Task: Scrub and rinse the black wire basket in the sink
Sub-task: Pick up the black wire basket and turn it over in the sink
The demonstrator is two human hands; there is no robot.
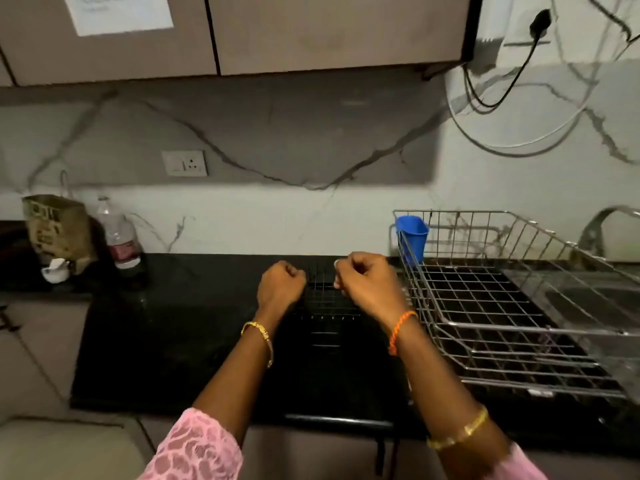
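The black wire basket (323,299) rests on the black counter (166,334), hard to make out against the dark stone. My left hand (281,284) grips its far rim on the left with curled fingers. My right hand (367,282) grips the far rim on the right, fingers curled too. Both forearms reach over the basket and hide its sides. The steel sink (595,299) lies at the far right, with its tap (602,230) behind it.
A silver wire dish rack (502,327) with a blue cup (411,237) stands between the basket and the sink. At the back left stand a brown paper bag (57,230), a plastic bottle (119,233) and a small white cup (55,270).
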